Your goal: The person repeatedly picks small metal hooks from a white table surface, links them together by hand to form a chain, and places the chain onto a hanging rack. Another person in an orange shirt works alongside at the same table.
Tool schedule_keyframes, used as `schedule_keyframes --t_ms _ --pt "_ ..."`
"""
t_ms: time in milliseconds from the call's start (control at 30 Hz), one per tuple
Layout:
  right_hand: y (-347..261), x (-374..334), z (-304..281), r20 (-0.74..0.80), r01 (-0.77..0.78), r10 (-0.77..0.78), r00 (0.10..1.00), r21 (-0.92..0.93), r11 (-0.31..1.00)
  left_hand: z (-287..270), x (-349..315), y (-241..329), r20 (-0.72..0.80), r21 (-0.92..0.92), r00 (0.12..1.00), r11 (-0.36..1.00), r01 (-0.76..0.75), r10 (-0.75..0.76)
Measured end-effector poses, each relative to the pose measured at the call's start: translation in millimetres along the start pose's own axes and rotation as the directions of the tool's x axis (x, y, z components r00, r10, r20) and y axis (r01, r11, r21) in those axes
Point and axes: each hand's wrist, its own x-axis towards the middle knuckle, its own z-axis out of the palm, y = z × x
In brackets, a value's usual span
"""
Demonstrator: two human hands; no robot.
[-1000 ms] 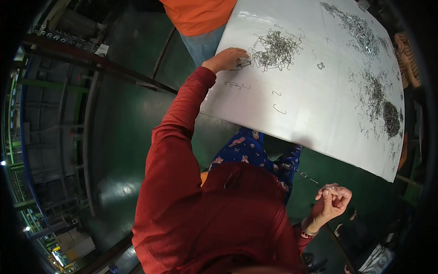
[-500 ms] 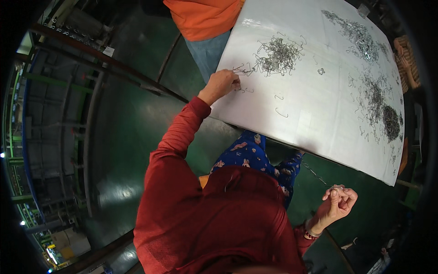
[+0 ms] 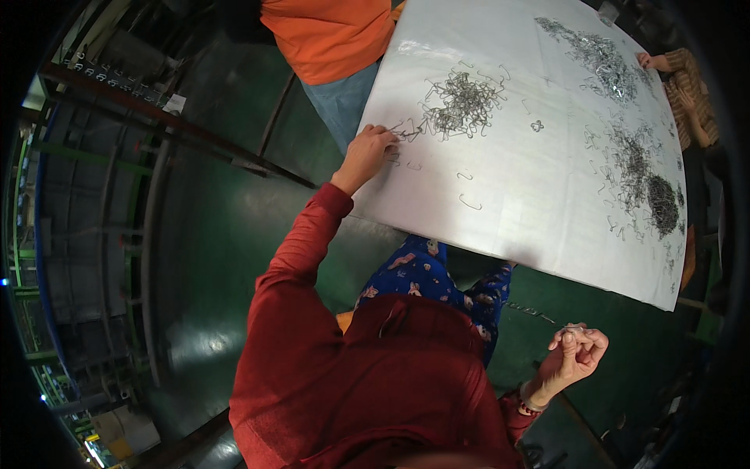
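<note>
White, smooth and slightly glossy, the table (image 3: 539,203) fills the upper right of the head view, its near edge running diagonally from upper left down to lower right. Thin grey bent-wire hooks lie scattered on it. One loose, tangled pile (image 3: 461,102) sits just beyond your left hand (image 3: 366,152); denser heaps (image 3: 648,187) lie well apart toward the far right edge. A few single hooks (image 3: 469,202) rest alone between you and the pile, small curved shapes lying flat.

Your left arm, in a red knit sleeve, stretches up and forward from the lower middle, nearly straight. Its hand rests knuckles up at the table's left edge, fingers curled down onto stray wires (image 3: 402,129) at the rim of the pile. The wires there trail roughly left to right toward the pile. Whether the fingers pinch one is not clear.

Your right hand (image 3: 576,352) is raised low on the right, off the table, elbow bent, palm turned inward. Its fingertips are pinched together on something small and pale, too tiny to make out.

An orange-shirted person (image 3: 332,35) stands at the table's far left corner. Another hand (image 3: 652,59) in a striped sleeve touches the upper right edge. Dark green floor (image 3: 226,227) lies below.
</note>
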Motion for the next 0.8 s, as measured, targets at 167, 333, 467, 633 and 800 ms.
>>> schedule_keyframes --t_ms 167,333,467,633,800 --pt "-10 1 6 -0.027 0.02 -0.02 0.999 0.009 1.0 15 34 1 0.004 0.002 0.999 0.999 0.051 -0.051" --pt "-11 1 9 -0.039 0.022 -0.021 0.999 0.022 1.0 29 46 2 0.01 0.097 1.0 0.995 0.013 -0.014" --pt "-9 0 10 -0.042 0.019 -0.018 0.999 0.015 1.0 28 56 -5 0.156 0.19 0.986 0.981 0.026 -0.057" --pt "-10 -1 9 -0.055 0.034 -0.033 0.998 0.027 0.999 2 66 -17 0.203 -0.193 0.965 0.96 0.203 -0.163" --pt "-13 0 8 -0.053 0.034 -0.032 0.998 0.042 0.999 -15 90 -31 0.392 -0.298 0.85 0.825 0.479 -0.352"
